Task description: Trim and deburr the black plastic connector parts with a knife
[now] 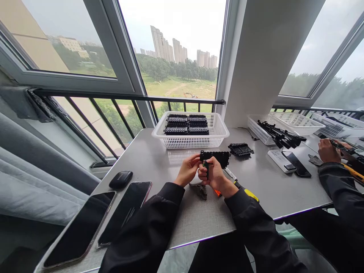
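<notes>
Near the middle of the table, my left hand (pixel 186 168) grips the left end of a flat black plastic part (pixel 218 156) with a notched edge. My right hand (pixel 214 175) is closed in front of that part, around a small green-and-black tool (pixel 205 165) whose exact kind is hidden by the fingers. Below the hands lies a crumpled dark rag (pixel 201 192). Partly under my right wrist are an orange object (pixel 217 192) and a tool with a yellow-and-black handle (pixel 251 195). A similar black plastic part (pixel 241 149) rests on the table to the right.
A white basket (pixel 193 142) with several black parts stands behind the hands. Two phones (pixel 127 208) and a black case (pixel 121 179) lie left. To the right are another basket (pixel 260 131), a white device (pixel 280 160), a phone (pixel 297 163) and a co-worker's hand (pixel 328 150).
</notes>
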The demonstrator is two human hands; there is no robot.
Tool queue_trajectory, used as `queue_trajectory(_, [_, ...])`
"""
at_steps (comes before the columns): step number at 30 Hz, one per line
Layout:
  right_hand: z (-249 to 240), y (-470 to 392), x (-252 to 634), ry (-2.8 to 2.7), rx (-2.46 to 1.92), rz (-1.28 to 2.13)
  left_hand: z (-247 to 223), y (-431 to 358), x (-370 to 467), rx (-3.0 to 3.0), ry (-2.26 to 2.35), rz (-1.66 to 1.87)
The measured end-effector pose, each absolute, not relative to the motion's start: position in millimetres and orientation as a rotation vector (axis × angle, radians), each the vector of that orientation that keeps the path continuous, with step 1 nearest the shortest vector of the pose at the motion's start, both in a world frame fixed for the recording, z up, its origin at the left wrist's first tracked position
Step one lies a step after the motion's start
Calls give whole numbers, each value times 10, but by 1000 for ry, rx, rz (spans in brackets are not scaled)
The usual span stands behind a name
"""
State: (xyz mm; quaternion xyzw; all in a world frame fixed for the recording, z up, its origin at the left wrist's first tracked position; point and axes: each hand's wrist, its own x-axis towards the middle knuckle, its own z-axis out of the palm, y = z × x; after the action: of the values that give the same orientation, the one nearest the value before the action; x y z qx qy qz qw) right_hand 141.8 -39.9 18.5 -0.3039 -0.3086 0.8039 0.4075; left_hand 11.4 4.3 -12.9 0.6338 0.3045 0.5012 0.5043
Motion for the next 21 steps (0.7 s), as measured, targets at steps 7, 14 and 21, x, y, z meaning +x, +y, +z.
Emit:
queue_trajectory(7, [198, -398, 1437, -696, -738, 2027, -85, 25, 112, 1512, 737, 1239])
queue_trajectory(14, [186, -371, 1501, -642, -704, 2020, -67, 43, 77, 1468, 778, 1262])
queue_trajectory(21, [171, -338, 1583, -582, -687, 1995, -50, 64, 30, 1443, 857, 1348])
